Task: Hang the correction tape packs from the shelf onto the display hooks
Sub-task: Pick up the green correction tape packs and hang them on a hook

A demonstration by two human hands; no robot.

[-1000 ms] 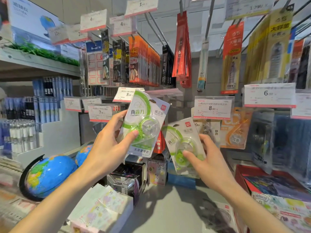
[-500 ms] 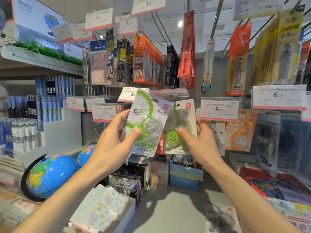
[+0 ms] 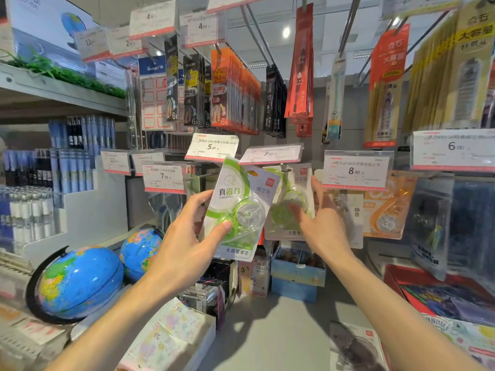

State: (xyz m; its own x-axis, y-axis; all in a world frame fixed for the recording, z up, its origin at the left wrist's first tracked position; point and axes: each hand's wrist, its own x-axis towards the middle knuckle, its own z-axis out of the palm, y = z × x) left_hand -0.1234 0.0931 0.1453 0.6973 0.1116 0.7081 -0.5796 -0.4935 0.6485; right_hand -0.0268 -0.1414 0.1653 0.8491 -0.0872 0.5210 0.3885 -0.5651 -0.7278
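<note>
The left hand (image 3: 184, 236) gripped a green tape pack (image 3: 238, 210); at its three o'clock, the right hand (image 3: 321, 223), fingers spread wide, touched a hanging pack (image 3: 290, 202).

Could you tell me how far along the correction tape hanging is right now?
One green pack already looks to be on its hook under the 7.90 price tag, with the right hand open beside it, though blur hides the hook itself. The left hand holds a second green pack, not yet hung. Another pack lies on the shelf.
</note>
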